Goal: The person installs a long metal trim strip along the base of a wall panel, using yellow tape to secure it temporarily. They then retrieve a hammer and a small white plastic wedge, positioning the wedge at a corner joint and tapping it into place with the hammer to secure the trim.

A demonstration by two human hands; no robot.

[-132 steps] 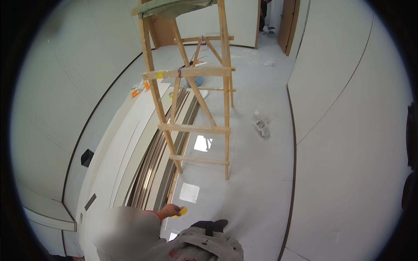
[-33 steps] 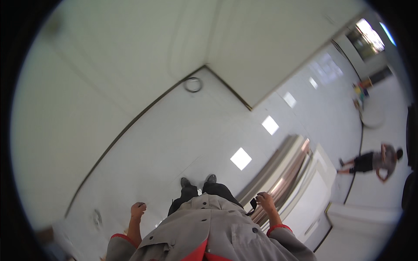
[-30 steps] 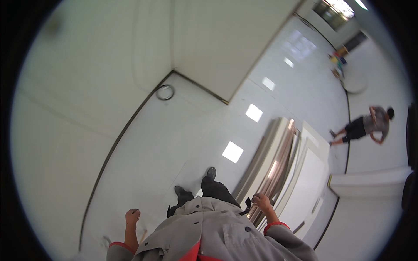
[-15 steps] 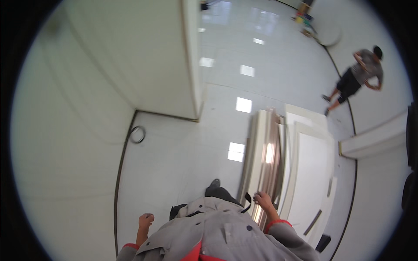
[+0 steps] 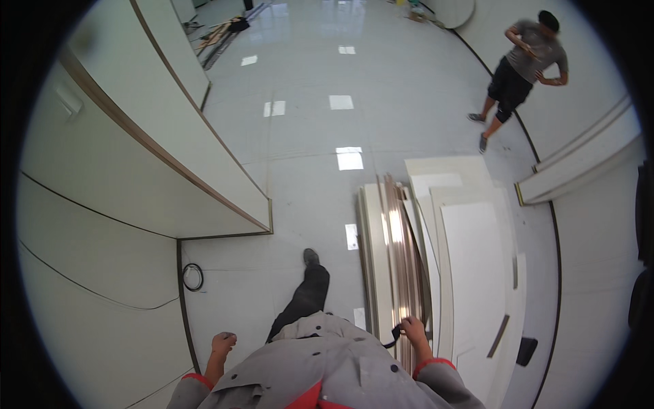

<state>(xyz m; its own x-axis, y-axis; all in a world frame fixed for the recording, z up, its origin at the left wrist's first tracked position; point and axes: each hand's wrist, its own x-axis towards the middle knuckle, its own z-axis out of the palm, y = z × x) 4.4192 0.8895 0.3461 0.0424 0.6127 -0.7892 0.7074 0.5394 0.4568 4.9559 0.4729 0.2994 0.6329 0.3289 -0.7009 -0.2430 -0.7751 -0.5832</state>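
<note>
Black strap (image 5: 394, 335) — over strips (image 5: 400, 266), beside right hand (image 5: 413, 330) | left hand (image 5: 223, 342) well left of strips | hands apart — cannot tell grips

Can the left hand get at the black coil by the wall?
Probably not without bending or stepping: the black coil lies on the floor ahead, below the left hand, though nothing visible blocks the way.

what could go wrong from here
The dark strap at the right hand could snag on the long strips below. If a step veers right, the forward shoe might knock those strips. The black coil lying to the left might trip a foot that strays there.
</note>
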